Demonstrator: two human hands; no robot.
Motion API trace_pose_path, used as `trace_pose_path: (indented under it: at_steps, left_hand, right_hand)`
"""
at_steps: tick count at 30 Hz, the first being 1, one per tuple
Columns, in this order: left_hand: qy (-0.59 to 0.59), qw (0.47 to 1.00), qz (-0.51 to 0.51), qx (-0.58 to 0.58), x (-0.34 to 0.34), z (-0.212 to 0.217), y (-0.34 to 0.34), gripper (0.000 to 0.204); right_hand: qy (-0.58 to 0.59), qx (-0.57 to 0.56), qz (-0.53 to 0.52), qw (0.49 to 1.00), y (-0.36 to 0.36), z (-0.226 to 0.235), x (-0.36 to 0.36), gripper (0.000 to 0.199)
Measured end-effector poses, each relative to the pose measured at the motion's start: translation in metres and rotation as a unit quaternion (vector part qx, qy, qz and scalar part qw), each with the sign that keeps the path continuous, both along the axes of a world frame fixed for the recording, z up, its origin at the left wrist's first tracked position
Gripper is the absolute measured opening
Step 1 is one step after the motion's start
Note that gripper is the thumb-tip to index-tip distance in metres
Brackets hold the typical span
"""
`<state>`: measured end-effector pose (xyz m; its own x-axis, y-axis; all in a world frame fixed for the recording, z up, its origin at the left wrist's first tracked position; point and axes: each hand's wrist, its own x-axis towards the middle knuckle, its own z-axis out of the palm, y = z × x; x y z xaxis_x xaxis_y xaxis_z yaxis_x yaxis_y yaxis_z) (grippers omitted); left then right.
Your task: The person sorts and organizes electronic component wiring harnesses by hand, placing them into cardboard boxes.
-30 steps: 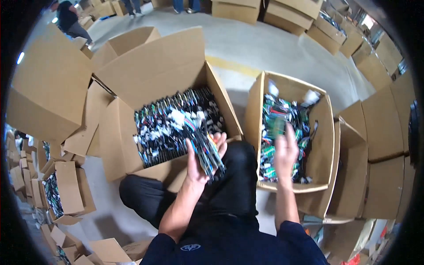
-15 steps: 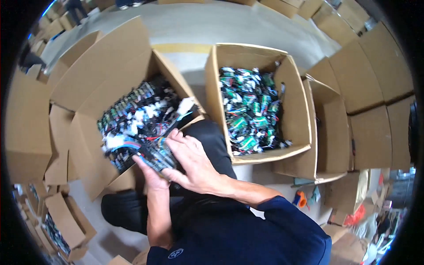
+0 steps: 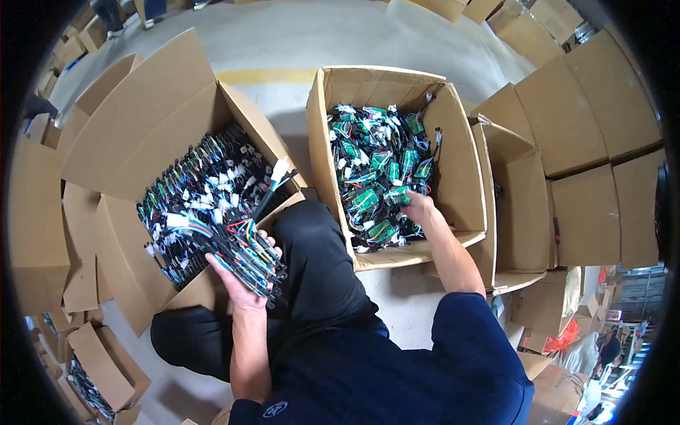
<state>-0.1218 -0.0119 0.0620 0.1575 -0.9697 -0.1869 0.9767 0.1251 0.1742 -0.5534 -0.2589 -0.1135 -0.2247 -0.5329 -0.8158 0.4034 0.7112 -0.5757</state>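
Note:
My left hand (image 3: 241,283) is wrapped round a stacked bundle of wired circuit boards (image 3: 244,258) with black edges and many coloured leads. White connectors trail from the bundle over the open box (image 3: 258,120) on the left, which holds rows of similar wired boards (image 3: 191,198). My right hand (image 3: 419,207) reaches into the carton (image 3: 464,149) on the right. Its fingers close on the edge of a green circuit board (image 3: 397,196) with wires, lying on a loose heap of such boards; the fingertips are partly hidden.
Another open carton (image 3: 520,205) stands close against the right side of the heaped one. Stacked cardboard boxes (image 3: 584,212) rise beyond it. At lower left sits a smaller box (image 3: 106,361) with more boards. My bent knee (image 3: 308,227) lies between the two main boxes.
My right hand has left the bundle and moved right into the carton of green boards. The left hand keeps the bundle at nearly the same place. The view has shifted slightly.

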Motion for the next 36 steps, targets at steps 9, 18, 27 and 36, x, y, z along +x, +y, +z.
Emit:
trace_pose_path:
  at_steps: [9, 18, 27, 36]
  left_hand:
    - [0.128, 0.991, -0.036, -0.007, -0.003, 0.011, 0.003, 0.11]
    - [0.078, 0.989, -0.099, -0.072, -0.046, 0.051, -0.043, 0.11]
    - [0.075, 0.972, -0.05, -0.217, 0.027, 0.017, 0.0, 0.112]
    - [0.119, 0.988, 0.033, -0.088, 0.037, 0.008, 0.033, 0.115]
  right_hand:
    - [0.214, -0.429, 0.054, 0.876, 0.056, 0.219, 0.091, 0.023]
    - [0.347, -0.681, 0.307, 0.567, 0.181, 0.244, 0.237, 0.071]
    - [0.229, -0.519, 0.503, 0.652, 0.117, 0.239, 0.191, 0.049]
    - [0.496, -0.292, 0.784, 0.234, 0.089, 0.044, 0.083, 0.041]
